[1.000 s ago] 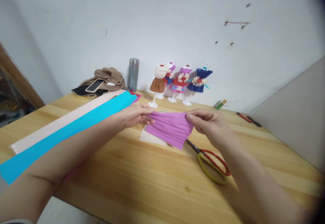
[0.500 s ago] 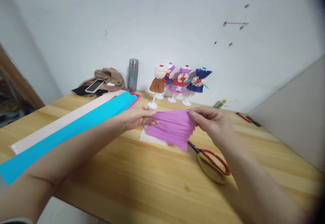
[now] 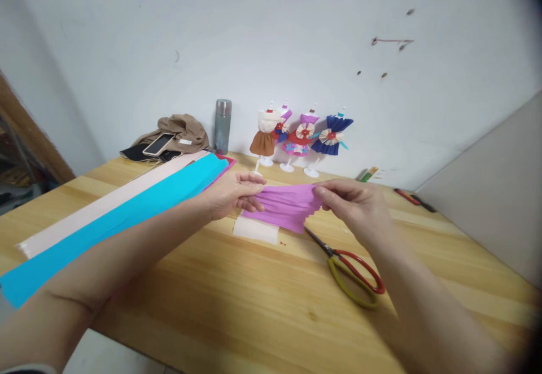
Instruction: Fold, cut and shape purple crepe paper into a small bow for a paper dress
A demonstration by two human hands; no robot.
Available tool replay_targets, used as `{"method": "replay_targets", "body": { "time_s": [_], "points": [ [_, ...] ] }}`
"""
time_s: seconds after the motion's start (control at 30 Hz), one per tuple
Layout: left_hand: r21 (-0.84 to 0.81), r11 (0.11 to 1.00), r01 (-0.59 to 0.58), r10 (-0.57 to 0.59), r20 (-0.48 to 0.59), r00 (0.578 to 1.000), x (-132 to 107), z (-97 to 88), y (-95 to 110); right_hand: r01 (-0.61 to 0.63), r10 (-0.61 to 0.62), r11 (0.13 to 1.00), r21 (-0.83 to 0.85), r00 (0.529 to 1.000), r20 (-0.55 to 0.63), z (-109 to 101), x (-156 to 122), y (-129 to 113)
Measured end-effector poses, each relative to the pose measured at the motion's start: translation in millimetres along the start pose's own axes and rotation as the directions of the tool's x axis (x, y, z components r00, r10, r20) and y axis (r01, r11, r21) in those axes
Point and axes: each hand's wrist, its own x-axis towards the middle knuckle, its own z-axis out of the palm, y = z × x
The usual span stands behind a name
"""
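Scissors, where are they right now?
The scissors lie flat on the wooden table, right of centre, just below the right hand and the purple pleated paper.

Matt pleated purple crepe paper [image 3: 284, 205]

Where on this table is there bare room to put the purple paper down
Bare wood lies on the table near its front edge, between the blue paper strip and the scissors, and at far right past the scissors. It is crowded at the back: paper dolls, flask, cloth with phone. Left hand and right hand hold the purple paper.
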Motion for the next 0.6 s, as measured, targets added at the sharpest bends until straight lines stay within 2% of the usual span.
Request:
{"method": "replay_targets", "body": {
  "time_s": [0.2, 0.27, 0.43, 0.6],
  "points": [
    [0.139, 0.981, 0.137, -0.157, 0.147, 0.977, -2.7, -0.9, 2.9, 0.024, -0.023, 1.0, -0.012, 0.999, 0.04, 0.2, -0.5, 3.3],
    [0.177, 0.975, 0.137, -0.163, 0.14, 0.977, -3.7, -0.3, 2.8, 0.024, -0.023, 1.0, -0.018, 0.998, 0.06, 0.8, -0.4, 4.0],
    [0.223, 0.975, 0.009, -0.032, 0.1, 0.994, -3.1, -0.3, -1.0, 0.011, -0.01, 1.0, -0.014, 0.998, 0.065, 2.0, -0.3, 0.8],
    [0.292, 0.948, -0.123, 0.111, 0.058, 0.992, 0.3, 1.1, -4.6, -0.035, 0.035, 0.999, -0.01, 0.999, 0.021, 2.4, 1.6, -1.6]
  ]
}}
